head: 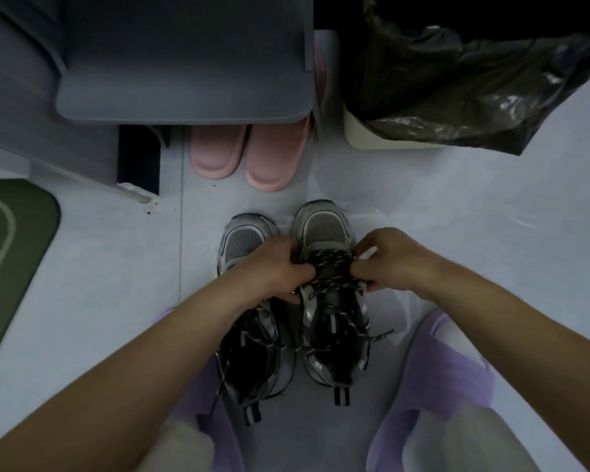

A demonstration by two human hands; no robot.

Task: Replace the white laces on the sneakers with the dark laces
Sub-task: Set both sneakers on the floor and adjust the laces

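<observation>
Two grey and silver sneakers stand side by side on the pale floor, toes pointing away from me. The right sneaker has a dark speckled lace crossed through its eyelets. My left hand pinches that lace at the sneaker's left edge. My right hand pinches it at the right edge. The left sneaker lies partly under my left wrist, with loose dark lace ends trailing across both shoe openings. No white lace is in view.
A pair of pink slippers sits just beyond the sneakers, under a grey stool. A bin with a black bag stands at the far right. A green mat lies at the left. My purple slippers flank the sneakers.
</observation>
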